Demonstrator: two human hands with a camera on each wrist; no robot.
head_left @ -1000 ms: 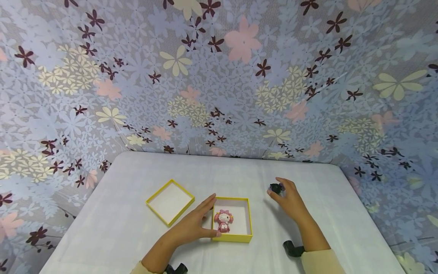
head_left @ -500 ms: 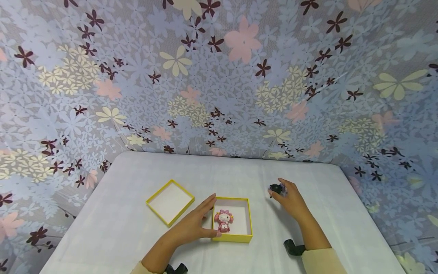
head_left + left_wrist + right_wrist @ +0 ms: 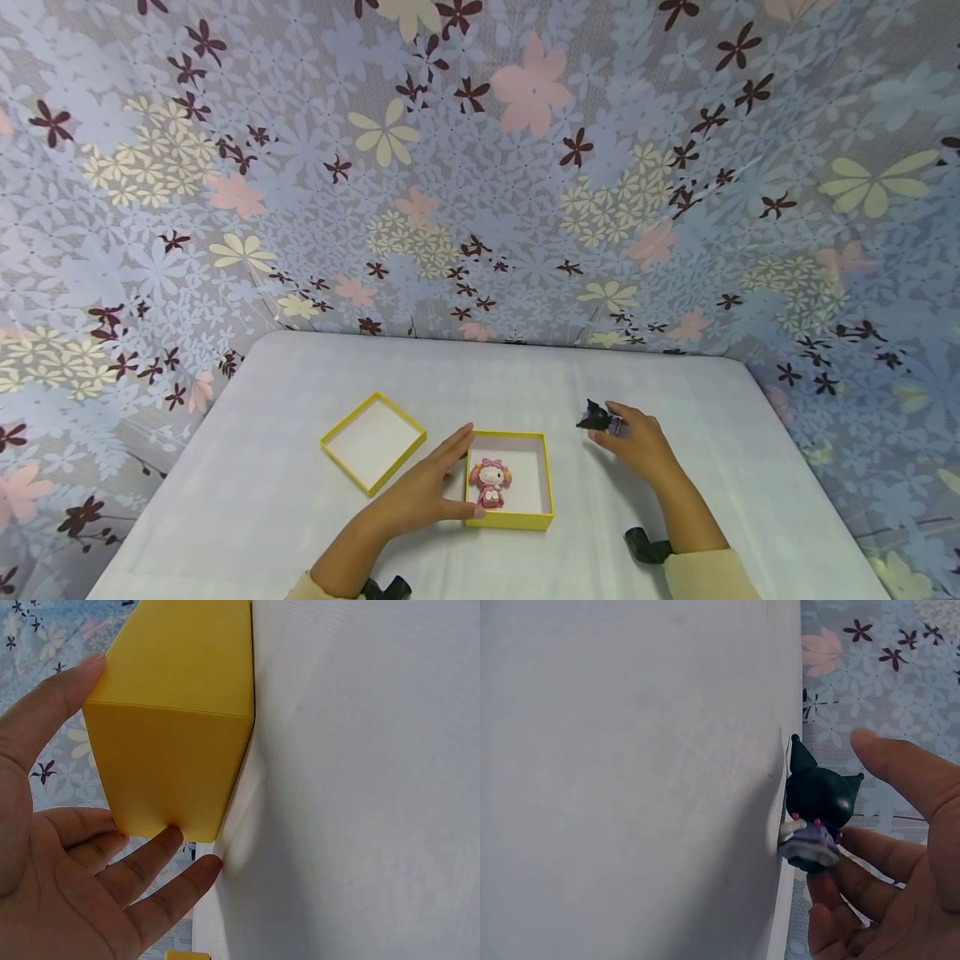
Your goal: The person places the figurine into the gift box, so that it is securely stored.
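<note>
An open yellow box (image 3: 513,522) has its left side in my left hand (image 3: 416,498), with the thumb over the front rim and fingers along the left wall; the wall (image 3: 169,761) fills the left wrist view between thumb and fingers. Inside it lies a pink-and-white figure (image 3: 491,483). To the right, my right hand (image 3: 641,446) is at a dark figure with purple clothing (image 3: 597,416). In the right wrist view, fingers touch the lower part of that figure (image 3: 821,799), close to the tabletop, while the thumb stands apart from it.
A yellow-edged white lid or tray (image 3: 373,446) lies rotated to the left of the box. Black wrist devices (image 3: 647,547) show near both sleeves. The table (image 3: 300,375) has a white cover, and flowered fabric (image 3: 480,208) hangs behind and around it.
My right hand has turned and shifted slightly, and the dark figure now extends farther left beyond the fingertips. My left hand and the box show no visible movement.
</note>
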